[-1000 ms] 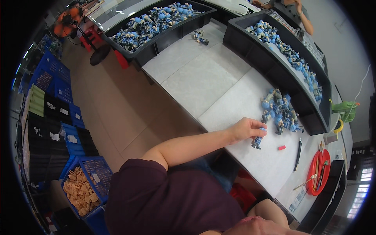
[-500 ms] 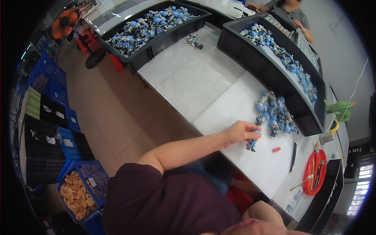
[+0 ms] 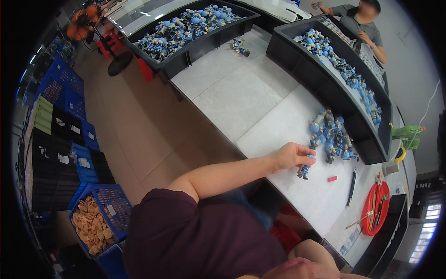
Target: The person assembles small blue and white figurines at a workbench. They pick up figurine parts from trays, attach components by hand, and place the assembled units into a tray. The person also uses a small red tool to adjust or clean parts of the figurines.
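Observation:
My left hand (image 3: 293, 158) is closed, with thumb and fingers pinching a small toy figurine (image 3: 304, 172) by its blue head. The figurine has a striped blue body and dark feet, and it hangs upright over the white table top (image 3: 283, 186). Just beyond my fingers lies a loose heap of similar blue-headed figurines (image 3: 332, 135). A small red block (image 3: 332, 178) and a dark slim pen-like tool (image 3: 351, 186) rest to the right of the hand. Only part of my right arm shows at the lower edge; my right hand is out of sight.
Two black trays, one at far left (image 3: 179, 65) and one at right (image 3: 320, 76), hold many figurines. A few figurines (image 3: 240, 47) lie between them. A red oval dish (image 3: 367, 221) with brushes sits at right. Across the table stands a person (image 3: 360, 28).
The view has shifted slightly, so the scene sits a little further right and lower. My left hand keeps its hold on the figurine. The person opposite has raised a hand.

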Motion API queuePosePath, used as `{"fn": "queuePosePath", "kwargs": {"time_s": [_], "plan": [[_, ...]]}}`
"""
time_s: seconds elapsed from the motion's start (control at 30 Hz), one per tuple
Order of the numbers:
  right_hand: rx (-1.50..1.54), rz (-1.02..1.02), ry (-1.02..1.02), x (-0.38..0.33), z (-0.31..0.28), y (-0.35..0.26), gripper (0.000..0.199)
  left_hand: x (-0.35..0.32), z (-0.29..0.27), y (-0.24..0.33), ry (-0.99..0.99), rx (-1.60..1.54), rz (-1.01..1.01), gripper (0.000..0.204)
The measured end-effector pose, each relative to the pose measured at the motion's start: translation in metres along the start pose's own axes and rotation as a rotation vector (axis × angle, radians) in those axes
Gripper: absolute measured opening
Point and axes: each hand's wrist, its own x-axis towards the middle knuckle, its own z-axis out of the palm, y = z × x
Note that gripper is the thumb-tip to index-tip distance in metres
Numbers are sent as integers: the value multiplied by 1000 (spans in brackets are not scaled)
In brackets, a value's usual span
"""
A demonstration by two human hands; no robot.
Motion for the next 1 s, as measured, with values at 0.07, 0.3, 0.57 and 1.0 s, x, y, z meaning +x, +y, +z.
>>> {"fn": "queuePosePath", "kwargs": {"time_s": [0.07,0.3,0.57,1.0], "plan": [[8,-3,-12,1,0,-1,29,0,1,0,1,-3,4,32],[73,1,-80,6,0,-13,28,0,1,1,3,-1,9,32],[279,-93,-28,-12,-30,22,37,-4,-2,0,19,-1,10,33],[-961,397,1152,-63,-55,53,29,-1,6,4,48,-58,3,32]]}}
